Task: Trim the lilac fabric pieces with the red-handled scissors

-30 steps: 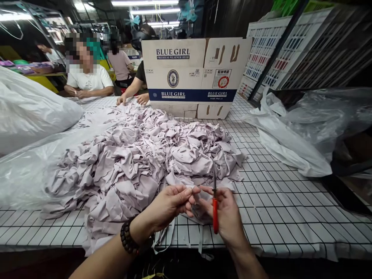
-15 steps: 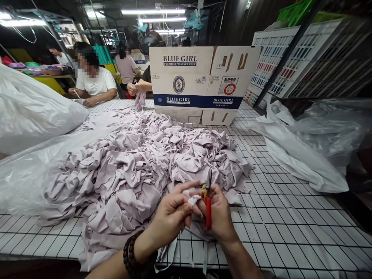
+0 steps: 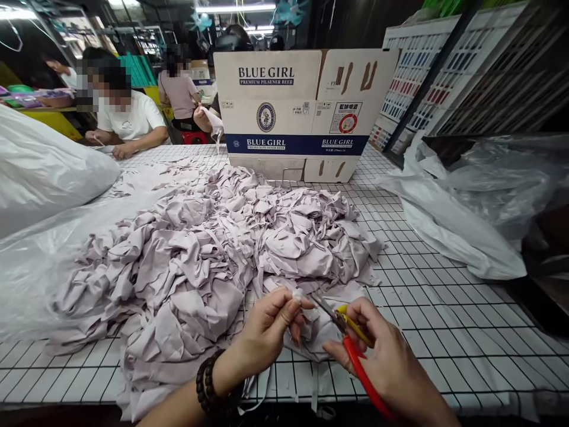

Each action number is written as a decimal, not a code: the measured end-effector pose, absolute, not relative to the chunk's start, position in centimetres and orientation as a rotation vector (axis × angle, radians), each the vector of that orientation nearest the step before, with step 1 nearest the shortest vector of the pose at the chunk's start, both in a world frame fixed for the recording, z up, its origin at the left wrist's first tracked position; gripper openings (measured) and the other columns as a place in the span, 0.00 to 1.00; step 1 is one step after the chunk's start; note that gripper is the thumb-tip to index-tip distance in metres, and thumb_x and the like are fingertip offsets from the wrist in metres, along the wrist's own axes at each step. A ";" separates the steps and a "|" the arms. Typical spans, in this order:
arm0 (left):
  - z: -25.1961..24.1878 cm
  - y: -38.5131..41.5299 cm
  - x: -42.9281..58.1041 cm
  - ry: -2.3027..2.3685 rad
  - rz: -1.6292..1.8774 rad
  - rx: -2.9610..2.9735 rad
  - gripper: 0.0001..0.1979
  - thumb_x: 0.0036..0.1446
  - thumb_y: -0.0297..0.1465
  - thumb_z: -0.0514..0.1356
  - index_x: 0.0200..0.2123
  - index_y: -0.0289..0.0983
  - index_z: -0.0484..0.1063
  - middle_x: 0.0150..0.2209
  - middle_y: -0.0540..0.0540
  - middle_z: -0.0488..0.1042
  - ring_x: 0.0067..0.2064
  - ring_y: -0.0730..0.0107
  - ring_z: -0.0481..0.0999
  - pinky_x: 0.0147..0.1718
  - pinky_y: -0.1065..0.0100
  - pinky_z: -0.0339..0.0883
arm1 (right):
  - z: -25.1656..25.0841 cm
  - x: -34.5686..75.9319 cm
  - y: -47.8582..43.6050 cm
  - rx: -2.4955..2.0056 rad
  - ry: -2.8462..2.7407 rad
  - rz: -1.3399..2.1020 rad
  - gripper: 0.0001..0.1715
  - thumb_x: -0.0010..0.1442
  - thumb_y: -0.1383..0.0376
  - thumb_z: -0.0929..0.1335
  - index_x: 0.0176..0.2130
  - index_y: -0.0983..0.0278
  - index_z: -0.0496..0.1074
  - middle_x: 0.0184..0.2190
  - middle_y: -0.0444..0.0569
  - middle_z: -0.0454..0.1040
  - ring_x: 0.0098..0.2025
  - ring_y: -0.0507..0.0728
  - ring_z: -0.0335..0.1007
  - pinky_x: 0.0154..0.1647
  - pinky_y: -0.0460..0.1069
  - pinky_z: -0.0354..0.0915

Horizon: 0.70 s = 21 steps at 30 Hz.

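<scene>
My left hand [image 3: 272, 320], with a dark bead bracelet at the wrist, pinches a small piece of pale fabric [image 3: 299, 294] between thumb and fingers. Scissors [image 3: 344, 326] with one red and one yellow handle sit in my right hand [image 3: 382, 344]. Their blades point up and left, close to the fabric in my left fingers; whether they touch it I cannot tell. Below both hands lies more pale mauve cloth [image 3: 322, 332]. A big heap of the same crumpled mauve fabric pieces [image 3: 191, 261] spreads over the table just beyond my hands.
A white-and-blue cardboard box [image 3: 271, 121] stands behind the heap. Plastic bags lie at left [image 3: 48, 172] and right [image 3: 462, 219] on the grid-lined table [image 3: 440, 332]. Several people sit or stand across the table. Stacked white crates [image 3: 418, 83] stand at back right.
My right hand has moved right and turned the scissors from upright to slanting left, with their handles spread. My left hand keeps its pinch. The view has shifted slightly.
</scene>
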<state>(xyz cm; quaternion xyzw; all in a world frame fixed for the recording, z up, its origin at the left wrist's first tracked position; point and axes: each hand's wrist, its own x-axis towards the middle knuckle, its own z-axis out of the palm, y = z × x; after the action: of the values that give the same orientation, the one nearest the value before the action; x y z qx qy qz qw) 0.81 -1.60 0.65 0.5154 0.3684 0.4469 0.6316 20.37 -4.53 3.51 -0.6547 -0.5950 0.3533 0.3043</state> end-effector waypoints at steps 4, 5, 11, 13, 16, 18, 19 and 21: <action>0.8 -1.7 0.4 0.878 0.936 1.423 0.17 0.68 0.38 0.50 0.30 0.35 0.68 0.26 0.50 0.65 0.26 0.75 0.69 0.30 0.72 0.65 | 3.8 20.5 -5.0 -1.887 -1.738 0.810 0.22 0.45 0.57 0.73 0.30 0.56 0.56 0.24 0.40 0.68 0.25 0.55 0.64 0.25 0.48 0.62; 0.9 -1.7 0.2 0.877 0.922 1.476 0.17 0.68 0.38 0.48 0.30 0.36 0.67 0.26 0.50 0.65 0.26 0.75 0.69 0.30 0.72 0.64 | 3.7 20.6 -4.9 -1.894 -1.776 0.794 0.22 0.45 0.57 0.73 0.30 0.56 0.56 0.25 0.40 0.70 0.26 0.56 0.67 0.26 0.48 0.63; 1.3 -1.6 -0.4 0.867 0.839 1.669 0.17 0.69 0.36 0.45 0.28 0.37 0.62 0.27 0.49 0.64 0.30 0.73 0.66 0.32 0.71 0.61 | 3.9 20.4 -4.7 -1.893 -1.929 0.627 0.22 0.46 0.59 0.72 0.29 0.56 0.54 0.22 0.39 0.70 0.23 0.56 0.67 0.23 0.49 0.61; 1.3 -1.6 -0.5 0.859 0.822 1.675 0.17 0.69 0.36 0.45 0.28 0.37 0.62 0.27 0.49 0.64 0.31 0.72 0.66 0.33 0.71 0.61 | 4.3 20.0 -4.8 -1.888 -1.932 0.597 0.22 0.47 0.57 0.71 0.29 0.56 0.52 0.21 0.38 0.68 0.22 0.55 0.66 0.23 0.48 0.61; 1.2 -1.7 -0.7 0.827 0.812 1.619 0.16 0.69 0.37 0.47 0.30 0.36 0.62 0.27 0.50 0.64 0.30 0.73 0.66 0.33 0.71 0.61 | 4.7 19.8 -4.8 -1.877 -1.957 0.615 0.21 0.51 0.56 0.70 0.30 0.56 0.52 0.22 0.38 0.68 0.24 0.55 0.68 0.24 0.48 0.62; 1.1 -1.8 -0.7 0.803 0.810 1.568 0.16 0.69 0.38 0.47 0.31 0.36 0.62 0.27 0.50 0.64 0.29 0.74 0.66 0.32 0.71 0.61 | 4.8 19.8 -4.7 -1.867 -2.003 0.646 0.21 0.51 0.56 0.70 0.30 0.56 0.52 0.23 0.39 0.68 0.25 0.55 0.69 0.24 0.48 0.63; 1.1 -1.8 -0.7 0.791 0.808 1.547 0.16 0.69 0.38 0.47 0.31 0.36 0.62 0.26 0.51 0.63 0.29 0.74 0.66 0.31 0.71 0.61 | 4.9 19.9 -4.7 -1.863 -2.019 0.657 0.21 0.51 0.56 0.70 0.31 0.56 0.52 0.23 0.39 0.69 0.25 0.56 0.69 0.24 0.48 0.63; 0.9 -1.9 -0.7 0.766 0.803 1.500 0.16 0.68 0.40 0.48 0.32 0.36 0.62 0.25 0.51 0.63 0.27 0.75 0.66 0.30 0.71 0.62 | 4.9 20.0 -4.6 -1.853 -2.034 0.676 0.21 0.50 0.57 0.70 0.31 0.56 0.52 0.24 0.39 0.70 0.25 0.56 0.70 0.24 0.48 0.64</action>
<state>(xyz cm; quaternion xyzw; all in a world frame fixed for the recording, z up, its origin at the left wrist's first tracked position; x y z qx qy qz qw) -0.71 -1.90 0.95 0.6460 0.3299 0.3455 0.5954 20.00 -4.63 4.88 -0.6463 -0.7093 0.2357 0.1534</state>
